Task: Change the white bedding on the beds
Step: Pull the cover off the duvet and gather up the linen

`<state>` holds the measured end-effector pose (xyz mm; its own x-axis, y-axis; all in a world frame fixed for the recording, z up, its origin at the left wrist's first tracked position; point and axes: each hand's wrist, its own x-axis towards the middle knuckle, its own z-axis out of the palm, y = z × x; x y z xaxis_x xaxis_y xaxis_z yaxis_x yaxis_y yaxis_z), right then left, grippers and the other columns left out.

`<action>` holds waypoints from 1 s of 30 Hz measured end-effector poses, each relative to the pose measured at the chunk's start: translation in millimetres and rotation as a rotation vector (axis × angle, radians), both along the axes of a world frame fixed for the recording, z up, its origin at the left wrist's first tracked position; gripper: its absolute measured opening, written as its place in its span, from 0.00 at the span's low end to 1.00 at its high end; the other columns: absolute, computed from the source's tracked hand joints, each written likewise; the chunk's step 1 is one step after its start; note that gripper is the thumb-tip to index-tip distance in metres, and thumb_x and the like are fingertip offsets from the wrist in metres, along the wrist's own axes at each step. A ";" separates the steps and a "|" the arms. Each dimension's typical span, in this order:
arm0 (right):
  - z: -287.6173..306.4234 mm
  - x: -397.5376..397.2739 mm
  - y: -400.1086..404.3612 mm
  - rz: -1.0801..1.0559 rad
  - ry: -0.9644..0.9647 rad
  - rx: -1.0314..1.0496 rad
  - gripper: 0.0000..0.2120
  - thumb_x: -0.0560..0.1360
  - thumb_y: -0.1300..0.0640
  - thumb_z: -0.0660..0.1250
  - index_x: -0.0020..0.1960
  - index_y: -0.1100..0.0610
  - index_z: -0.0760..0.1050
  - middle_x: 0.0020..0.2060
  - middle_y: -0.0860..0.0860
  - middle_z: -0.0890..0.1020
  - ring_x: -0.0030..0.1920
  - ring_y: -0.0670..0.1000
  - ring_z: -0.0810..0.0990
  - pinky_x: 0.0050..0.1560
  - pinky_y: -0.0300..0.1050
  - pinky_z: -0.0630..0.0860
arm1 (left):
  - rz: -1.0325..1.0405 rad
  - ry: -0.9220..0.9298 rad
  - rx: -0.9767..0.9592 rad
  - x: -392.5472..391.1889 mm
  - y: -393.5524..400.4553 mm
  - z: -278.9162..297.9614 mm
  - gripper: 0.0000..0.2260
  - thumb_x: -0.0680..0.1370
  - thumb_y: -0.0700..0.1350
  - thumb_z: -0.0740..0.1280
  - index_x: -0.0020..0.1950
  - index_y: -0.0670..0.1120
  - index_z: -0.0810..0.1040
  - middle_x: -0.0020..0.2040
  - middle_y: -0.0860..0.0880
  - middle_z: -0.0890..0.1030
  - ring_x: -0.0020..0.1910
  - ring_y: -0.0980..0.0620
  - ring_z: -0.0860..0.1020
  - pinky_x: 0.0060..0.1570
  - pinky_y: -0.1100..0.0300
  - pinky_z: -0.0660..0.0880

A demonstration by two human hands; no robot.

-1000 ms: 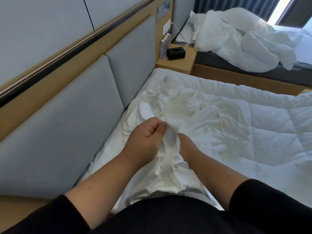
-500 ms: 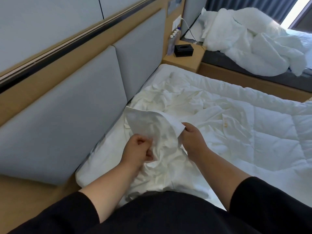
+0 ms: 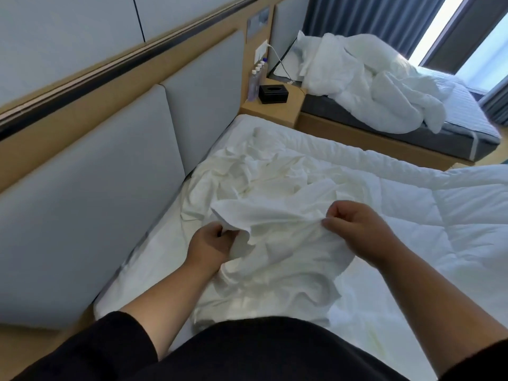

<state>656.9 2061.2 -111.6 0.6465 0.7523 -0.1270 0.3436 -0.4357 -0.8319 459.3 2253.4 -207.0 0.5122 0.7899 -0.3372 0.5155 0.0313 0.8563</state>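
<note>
— What have I got nearest me?
— My left hand and right hand each pinch an edge of the white sheet, stretched between them over the near bed, by its headboard edge.
— Beyond that?
— A quilted duvet to the right, then the nightstand with a black tissue box; a crumpled duvet lies on the far bed.

Your left hand grips one edge of a crumpled white sheet while your right hand pinches another edge, stretching it between them above the quilt. Beyond, a black tissue box sits on the nightstand.
</note>
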 end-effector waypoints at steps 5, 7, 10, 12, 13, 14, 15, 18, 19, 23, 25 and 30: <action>-73.9 -33.8 -24.2 0.079 0.200 -0.521 0.13 0.82 0.41 0.58 0.56 0.44 0.78 0.51 0.43 0.81 0.53 0.49 0.80 0.59 0.49 0.77 | -0.185 -0.149 -0.080 0.5 -3.7 2.6 0.09 0.76 0.46 0.67 0.41 0.42 0.80 0.37 0.48 0.81 0.38 0.52 0.77 0.40 0.56 0.73; -74.2 -34.8 -7.3 0.058 0.102 -0.334 0.06 0.82 0.49 0.63 0.56 0.40 0.75 0.52 0.44 0.82 0.54 0.50 0.81 0.58 0.48 0.79 | -0.314 -0.169 -0.114 2.4 -9.9 12.8 0.07 0.81 0.45 0.66 0.48 0.49 0.83 0.41 0.54 0.85 0.40 0.58 0.81 0.42 0.62 0.76; -53.9 -33.2 23.3 0.163 0.092 -0.063 0.16 0.78 0.57 0.69 0.59 0.37 0.75 0.54 0.40 0.81 0.54 0.42 0.80 0.55 0.38 0.78 | -0.395 -0.206 -0.133 3.3 -21.1 22.7 0.04 0.81 0.48 0.66 0.53 0.55 0.80 0.40 0.61 0.83 0.40 0.63 0.81 0.42 0.65 0.76; -49.6 -37.3 39.2 0.209 0.045 -0.085 0.08 0.78 0.55 0.68 0.54 0.43 0.80 0.48 0.42 0.84 0.48 0.43 0.82 0.51 0.42 0.78 | -0.351 -0.236 -0.099 2.1 -24.8 22.5 0.05 0.81 0.47 0.66 0.55 0.55 0.79 0.46 0.57 0.84 0.46 0.60 0.82 0.48 0.61 0.79; -53.8 -38.3 44.8 0.178 0.014 -0.094 0.03 0.78 0.54 0.68 0.49 0.49 0.80 0.43 0.44 0.84 0.44 0.45 0.81 0.49 0.47 0.78 | -0.335 -0.250 -0.091 0.2 -25.9 23.9 0.07 0.81 0.46 0.67 0.57 0.55 0.79 0.49 0.55 0.84 0.49 0.59 0.82 0.51 0.59 0.79; -58.8 -37.9 48.1 0.144 -0.004 -0.090 0.05 0.78 0.54 0.67 0.44 0.54 0.78 0.38 0.47 0.82 0.39 0.47 0.78 0.45 0.51 0.75 | -0.329 -0.271 -0.095 -1.7 -26.4 24.0 0.08 0.81 0.45 0.67 0.59 0.55 0.78 0.51 0.54 0.84 0.51 0.59 0.82 0.53 0.59 0.79; -64.6 -37.5 50.1 0.130 0.005 -0.076 0.09 0.78 0.55 0.67 0.41 0.57 0.74 0.34 0.48 0.77 0.36 0.48 0.73 0.41 0.50 0.71 | -0.327 -0.293 -0.101 -3.1 -26.5 22.2 0.10 0.80 0.44 0.67 0.61 0.54 0.76 0.53 0.55 0.83 0.52 0.60 0.81 0.54 0.59 0.78; -71.4 -40.2 55.4 0.017 0.097 0.029 0.13 0.80 0.55 0.65 0.40 0.61 0.70 0.32 0.50 0.72 0.35 0.48 0.69 0.40 0.48 0.67 | -0.306 -0.258 -0.038 -10.2 -26.2 10.7 0.16 0.79 0.47 0.70 0.64 0.56 0.71 0.55 0.58 0.80 0.51 0.66 0.79 0.50 0.67 0.75; -70.6 -38.9 57.2 -0.065 0.144 0.074 0.14 0.80 0.55 0.65 0.40 0.62 0.71 0.33 0.50 0.73 0.35 0.49 0.70 0.40 0.48 0.68 | -0.308 -0.211 0.011 -13.1 -27.0 6.3 0.15 0.79 0.48 0.70 0.63 0.57 0.71 0.54 0.59 0.79 0.49 0.67 0.78 0.47 0.69 0.73; -63.0 -29.7 65.1 -0.286 0.348 0.147 0.16 0.81 0.50 0.65 0.44 0.63 0.77 0.34 0.53 0.78 0.37 0.52 0.76 0.40 0.49 0.73 | -0.404 -0.024 0.242 -18.9 -27.2 -18.1 0.03 0.80 0.49 0.68 0.48 0.58 0.76 0.46 0.59 0.77 0.46 0.66 0.75 0.46 0.70 0.67; -61.3 -28.4 66.0 -0.304 0.407 0.134 0.16 0.81 0.49 0.65 0.42 0.61 0.78 0.34 0.54 0.78 0.36 0.53 0.76 0.39 0.49 0.74 | -0.408 -0.037 0.339 -18.2 -26.0 -25.2 0.05 0.80 0.46 0.68 0.46 0.56 0.77 0.46 0.60 0.77 0.49 0.65 0.74 0.49 0.68 0.67; -70.0 -10.8 60.1 -0.385 0.477 0.073 0.10 0.77 0.55 0.66 0.44 0.62 0.77 0.37 0.54 0.79 0.39 0.54 0.78 0.41 0.50 0.77 | -0.203 -0.365 0.302 -19.0 -26.6 9.5 0.09 0.83 0.42 0.61 0.53 0.55 0.78 0.50 0.60 0.80 0.54 0.64 0.77 0.53 0.74 0.70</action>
